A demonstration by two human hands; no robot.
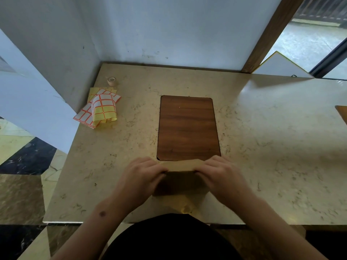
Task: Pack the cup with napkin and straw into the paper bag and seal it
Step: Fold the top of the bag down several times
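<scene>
**Both hands on the bag's folded top**

Your left hand (pixel 142 175) and right hand (pixel 221 175) pinch the paper bag (pixel 180 181) at lower centre of the table (pixel 262 137), fingers clenched on its fold. Behind: wooden board (pixel 187 128). Upper left: sticker sheets (pixel 101 107), tape roll (pixel 112 81).

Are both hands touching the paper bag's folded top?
Touching. The head view shows the left hand and right hand pinching opposite ends of the paper bag top fold.
</scene>
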